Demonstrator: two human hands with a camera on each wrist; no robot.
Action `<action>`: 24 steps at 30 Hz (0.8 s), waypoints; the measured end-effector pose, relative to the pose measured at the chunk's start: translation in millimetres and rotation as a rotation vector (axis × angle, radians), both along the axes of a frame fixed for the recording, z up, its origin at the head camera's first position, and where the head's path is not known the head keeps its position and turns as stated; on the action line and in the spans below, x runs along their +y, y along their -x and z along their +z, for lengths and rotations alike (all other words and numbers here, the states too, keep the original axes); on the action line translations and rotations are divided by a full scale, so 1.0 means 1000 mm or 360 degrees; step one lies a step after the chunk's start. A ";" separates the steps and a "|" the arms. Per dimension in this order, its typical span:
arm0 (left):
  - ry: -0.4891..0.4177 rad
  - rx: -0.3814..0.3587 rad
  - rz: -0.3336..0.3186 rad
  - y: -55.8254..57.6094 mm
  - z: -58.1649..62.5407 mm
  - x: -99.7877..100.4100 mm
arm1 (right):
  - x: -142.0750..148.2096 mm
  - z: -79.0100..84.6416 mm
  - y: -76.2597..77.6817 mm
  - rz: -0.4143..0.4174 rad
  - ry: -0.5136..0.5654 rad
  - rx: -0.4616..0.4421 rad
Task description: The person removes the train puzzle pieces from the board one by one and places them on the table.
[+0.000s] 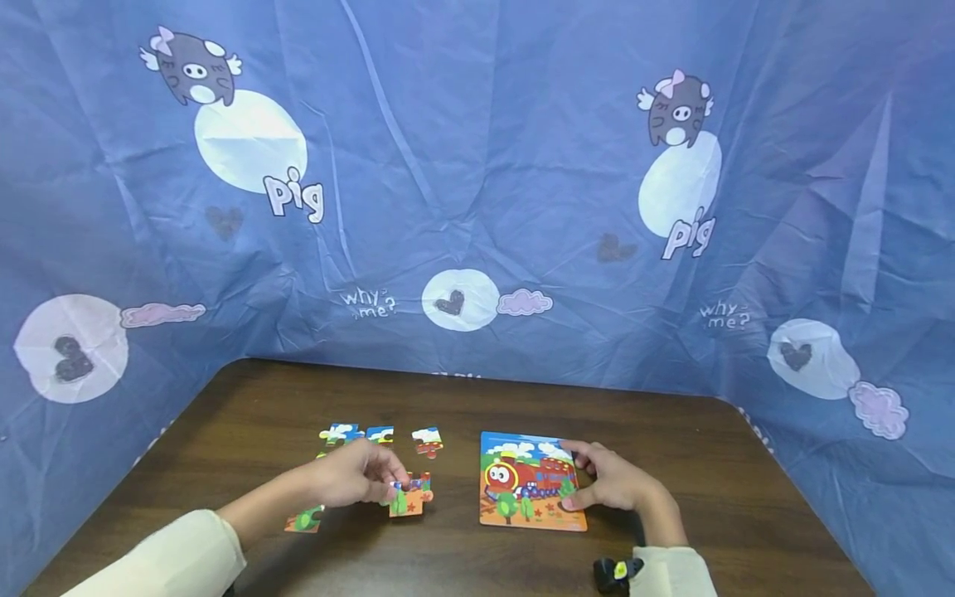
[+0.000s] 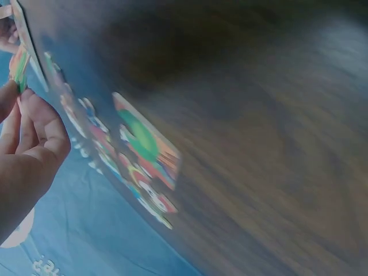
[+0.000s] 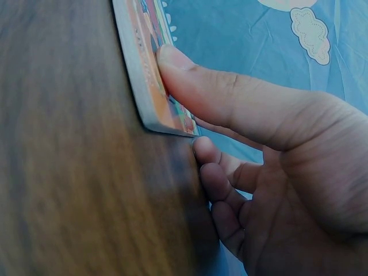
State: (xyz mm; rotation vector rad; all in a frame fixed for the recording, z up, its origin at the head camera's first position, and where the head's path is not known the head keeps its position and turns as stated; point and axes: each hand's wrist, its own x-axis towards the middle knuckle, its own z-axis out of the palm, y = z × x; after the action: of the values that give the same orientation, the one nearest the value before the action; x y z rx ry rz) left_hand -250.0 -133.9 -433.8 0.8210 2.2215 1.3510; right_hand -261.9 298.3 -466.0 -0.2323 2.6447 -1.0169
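Note:
My left hand [image 1: 351, 474] pinches a jigsaw piece [image 1: 406, 500] with a green tree on orange between thumb and fingertips. In the left wrist view that piece [image 2: 19, 68] shows edge-on at the fingertips. My right hand [image 1: 615, 479] holds the right side of a square train picture board [image 1: 522, 514], thumb on its face. Seen from the right wrist, the other fingers [image 3: 215, 181] curl beside the board's edge. Another piece [image 1: 425, 482] shows just behind the pinched one. Under and around the left forearm lie more jigsaw pieces, among them an orange and green one [image 1: 304, 521].
Towards the back left of the brown wooden table [image 1: 671, 431] lie several loose pieces, including a blue and white one [image 1: 343, 432] and a cloud piece [image 1: 428, 439]. A blue printed curtain [image 1: 477, 207] encloses the table's far side and both flanks.

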 end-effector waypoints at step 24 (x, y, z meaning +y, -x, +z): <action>0.0194 0.0080 -0.0036 -0.009 -0.005 -0.048 | 0.001 0.001 -0.002 0.0053 0.0060 0.0013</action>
State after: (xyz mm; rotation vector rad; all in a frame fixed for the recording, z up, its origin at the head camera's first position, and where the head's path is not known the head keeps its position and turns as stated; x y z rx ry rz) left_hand -240.7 -181.7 -438.8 0.8420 2.3004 1.1834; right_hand -259.6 299.1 -465.2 -0.2882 2.6220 -1.0578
